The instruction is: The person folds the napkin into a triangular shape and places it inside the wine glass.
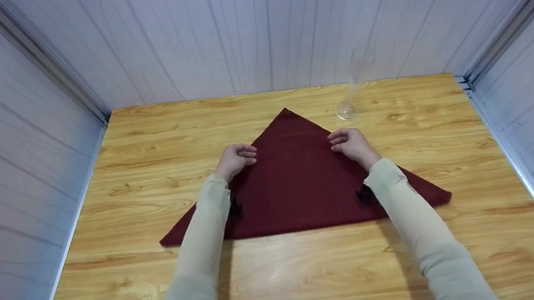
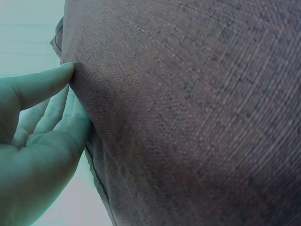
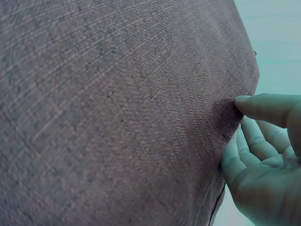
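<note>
A dark red cloth napkin (image 1: 294, 186) lies folded into a triangle on the wooden table, its point toward the back wall and its long edge toward me. My left hand (image 1: 235, 160) pinches the left sloping edge. In the left wrist view, the thumb (image 2: 51, 82) is on top of the napkin (image 2: 188, 113) and the other fingers go under it. On the opposite slope, my right hand (image 1: 353, 147) pinches the edge likewise. The right wrist view shows that thumb (image 3: 263, 106) on the upper face of the cloth (image 3: 122, 113), with fingertips hidden beneath.
A clear, tall-stemmed glass (image 1: 346, 110) stands behind the napkin, right of its point. Pale panel walls (image 1: 238, 36) enclose the table (image 1: 278, 274) at the back and both sides.
</note>
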